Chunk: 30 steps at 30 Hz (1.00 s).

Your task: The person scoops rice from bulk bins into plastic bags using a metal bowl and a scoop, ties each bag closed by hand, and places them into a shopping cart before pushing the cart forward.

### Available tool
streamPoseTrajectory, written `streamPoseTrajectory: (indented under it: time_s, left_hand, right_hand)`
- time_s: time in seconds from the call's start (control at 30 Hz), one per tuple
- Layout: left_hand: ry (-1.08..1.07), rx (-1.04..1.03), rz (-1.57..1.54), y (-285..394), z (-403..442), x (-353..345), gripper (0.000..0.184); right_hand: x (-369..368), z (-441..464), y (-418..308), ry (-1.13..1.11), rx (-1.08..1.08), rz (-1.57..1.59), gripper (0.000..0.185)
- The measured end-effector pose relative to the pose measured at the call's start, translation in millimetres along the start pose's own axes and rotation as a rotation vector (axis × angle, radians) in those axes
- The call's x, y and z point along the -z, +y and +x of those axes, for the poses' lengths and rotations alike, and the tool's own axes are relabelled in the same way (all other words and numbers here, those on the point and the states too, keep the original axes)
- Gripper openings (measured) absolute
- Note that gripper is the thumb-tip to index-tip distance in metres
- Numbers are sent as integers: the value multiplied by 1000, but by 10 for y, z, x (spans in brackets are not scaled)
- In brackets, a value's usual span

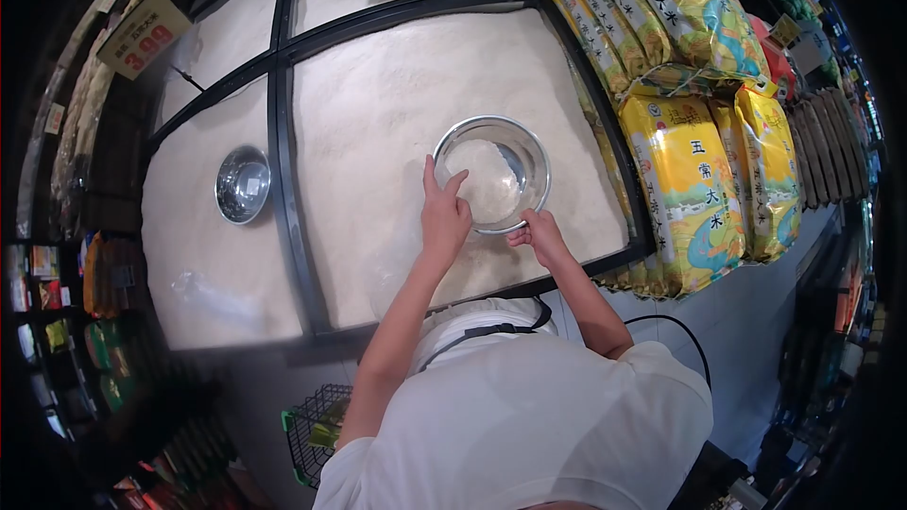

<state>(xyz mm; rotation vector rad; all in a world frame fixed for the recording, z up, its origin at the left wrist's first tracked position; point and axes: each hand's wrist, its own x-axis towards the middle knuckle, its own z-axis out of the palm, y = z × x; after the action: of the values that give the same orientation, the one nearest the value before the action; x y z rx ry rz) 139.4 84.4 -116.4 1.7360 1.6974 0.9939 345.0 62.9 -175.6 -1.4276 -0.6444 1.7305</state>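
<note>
A shiny steel bowl [535, 153] with white rice [484, 179] in it rests over the middle bin of loose rice [397, 94]. My right hand [541, 236] is closed on the bowl's near rim, thumb on top. At the bowl's left side is my left hand [446, 215], its fingers spread. One finger points along the outside of the rim and another reaches over the inside. Whether the left hand presses on the rim, I cannot tell.
Black dividers [288, 179] separate the rice bins. A second steel bowl [243, 185] lies in the left bin near a clear plastic bag [213, 297]. Yellow rice bags [690, 198] are stacked on the right. A price sign [145, 33] stands at upper left, a wire basket [316, 425] below.
</note>
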Motion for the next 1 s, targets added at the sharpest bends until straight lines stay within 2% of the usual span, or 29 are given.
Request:
streamPoseTrajectory:
  time_s: [0.07,0.2,0.3,0.4,0.5,0.6,0.7,0.8,0.9,1.0]
  left_hand:
    - [17,106,13,-90,21,166,47]
    - [16,142,-26,-415,63,324,45]
    - [20,62,-88,-337,40,311,50]
    - [-10,-100,87,-23,64,260,57]
    - [46,-70,57,69,228,152,64]
    - [217,-225,189,-18,474,57,67]
    - [5,-54,103,128,521,55,65]
    - [-148,-94,125,274,426,-14,67]
    - [-206,-156,32,280,251,-83,71]
    - [-130,-266,-38,269,53,-88,72]
  right_hand:
    - [-2,10,17,4,4,-9,30]
    - [-37,12,0,-4,14,-7,30]
    - [-156,-10,-69,-2,55,32,28]
    - [-264,14,-118,-18,73,38,28]
    - [-339,-44,-190,-71,94,34,26]
    - [-395,-176,-232,-97,48,-20,25]
    - [-409,-217,-137,-143,-2,-40,25]
    - [-422,-218,-34,-150,-29,-28,25]
    - [-398,-187,23,-109,-35,-1,26]
    - [-364,-217,-79,-97,-13,50,27]
